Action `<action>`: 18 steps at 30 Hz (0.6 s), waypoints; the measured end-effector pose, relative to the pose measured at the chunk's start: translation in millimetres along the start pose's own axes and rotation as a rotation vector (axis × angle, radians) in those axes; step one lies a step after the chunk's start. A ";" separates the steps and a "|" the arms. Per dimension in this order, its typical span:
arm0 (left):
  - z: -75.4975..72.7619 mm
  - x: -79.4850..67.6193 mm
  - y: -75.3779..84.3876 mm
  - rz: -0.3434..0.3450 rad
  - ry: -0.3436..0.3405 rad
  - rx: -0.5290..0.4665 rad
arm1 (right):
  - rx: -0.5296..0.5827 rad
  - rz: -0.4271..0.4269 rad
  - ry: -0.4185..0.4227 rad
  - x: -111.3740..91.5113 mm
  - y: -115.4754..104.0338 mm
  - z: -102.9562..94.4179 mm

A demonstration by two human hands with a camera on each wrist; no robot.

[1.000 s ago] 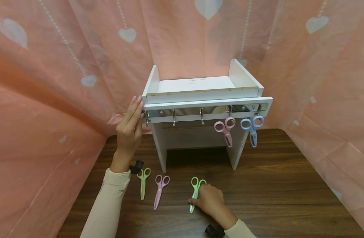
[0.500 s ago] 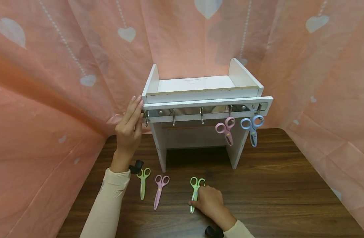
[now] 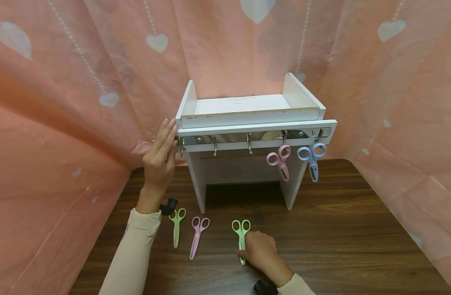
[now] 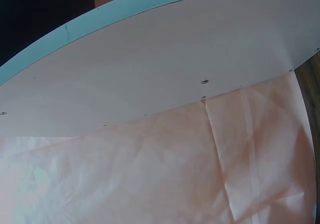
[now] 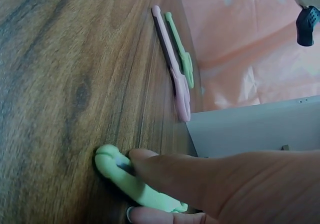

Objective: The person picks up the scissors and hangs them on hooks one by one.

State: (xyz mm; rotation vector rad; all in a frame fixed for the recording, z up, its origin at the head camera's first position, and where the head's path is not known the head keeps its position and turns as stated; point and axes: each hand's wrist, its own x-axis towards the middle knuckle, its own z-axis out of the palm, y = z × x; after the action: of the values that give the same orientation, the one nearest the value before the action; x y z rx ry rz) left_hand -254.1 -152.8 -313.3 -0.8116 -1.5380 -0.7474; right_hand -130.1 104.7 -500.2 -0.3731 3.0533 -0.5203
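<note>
My right hand (image 3: 261,249) pinches green scissors (image 3: 241,231) by the blade part, low at the wooden table. In the right wrist view, thumb and a fingertip lie on either side of these green scissors (image 5: 132,184). With straight fingers, my left hand (image 3: 159,164) rests against the left end of a white hook rack (image 3: 233,130). Pink scissors (image 3: 283,164) and blue scissors (image 3: 313,162) hang from its two right-hand hooks. On the table lie other pink scissors (image 3: 197,239) and other green scissors (image 3: 176,229), left of my right hand.
A white shelf unit (image 3: 293,188) stands on the table (image 3: 358,246) behind the rack. Bare metal hooks (image 3: 249,143) show at the rack's middle and left. A pink curtain (image 3: 225,49) with white hearts encloses the back and sides.
The green scissors at my right hand have turned, their handle loops swinging left and the blade tip slightly right. The hanging pink scissors have shifted slightly. My left hand stays at the rack's end.
</note>
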 end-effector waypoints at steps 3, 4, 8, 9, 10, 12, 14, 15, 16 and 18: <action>-0.4 0.2 0.7 0.000 0.002 -0.002 | -0.002 -0.005 0.005 -0.7 -0.3 -0.3; -0.4 0.3 0.8 0.000 0.000 -0.002 | -0.001 -0.005 0.007 -0.8 -0.4 -0.5; -0.5 0.4 1.2 -0.001 -0.003 0.001 | 0.004 -0.006 0.007 -1.3 -0.6 -0.8; -0.6 0.4 1.3 -0.001 -0.004 0.003 | 0.006 -0.005 0.006 -1.5 -0.5 -0.9; -0.6 0.4 1.4 -0.001 -0.005 0.004 | 0.007 -0.004 0.005 -1.6 -0.5 -1.1; -0.6 0.3 1.3 -0.002 -0.003 0.005 | 0.008 0.000 0.004 -1.7 -0.1 -1.0; -0.5 0.2 1.0 -0.002 -0.002 0.005 | 0.011 0.009 0.000 -1.7 0.1 -1.2; -0.4 0.1 0.9 -0.002 -0.001 0.004 | 0.013 0.011 0.001 -1.7 0.2 -1.3; -0.3 0.1 0.8 -0.002 0.000 0.003 | 0.012 0.013 0.001 -1.7 0.3 -1.3; -0.1 0.1 0.7 -0.002 0.002 0.001 | 0.010 0.016 0.002 -1.8 0.6 -1.3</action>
State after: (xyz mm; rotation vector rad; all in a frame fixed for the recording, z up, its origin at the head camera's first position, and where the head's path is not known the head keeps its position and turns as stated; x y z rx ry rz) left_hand -253.4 -152.5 -313.2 -0.8088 -1.5371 -0.7487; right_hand -128.6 106.1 -499.2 -0.3480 3.0520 -0.5346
